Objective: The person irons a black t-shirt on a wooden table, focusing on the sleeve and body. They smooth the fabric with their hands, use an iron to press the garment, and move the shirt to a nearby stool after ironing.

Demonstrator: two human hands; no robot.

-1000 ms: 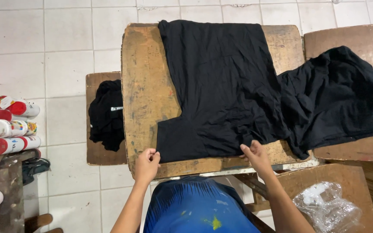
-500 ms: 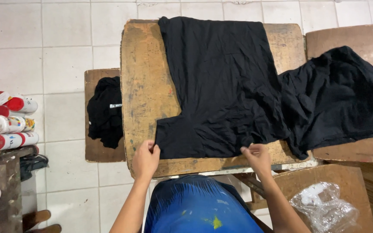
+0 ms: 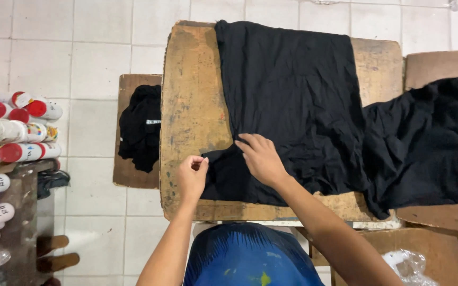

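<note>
A black garment (image 3: 292,100) lies spread flat on a worn wooden board (image 3: 192,106). My left hand (image 3: 192,175) pinches the edge of its short sleeve at the board's near left. My right hand (image 3: 262,158) rests flat, fingers apart, on the cloth where the sleeve meets the body. More black cloth (image 3: 425,143) is bunched over to the right, running onto a second wooden board (image 3: 441,66).
A small folded black cloth (image 3: 141,127) sits on a low wooden stool (image 3: 133,177) to the left. Several spray cans with red caps (image 3: 11,132) fill a rack at the far left. A clear plastic bag (image 3: 409,265) lies at the lower right. The floor is white tile.
Both hands moved from the garment's bottom hem up to the sleeve. The left hand now pinches the sleeve edge and the right hand has crossed left onto the cloth.
</note>
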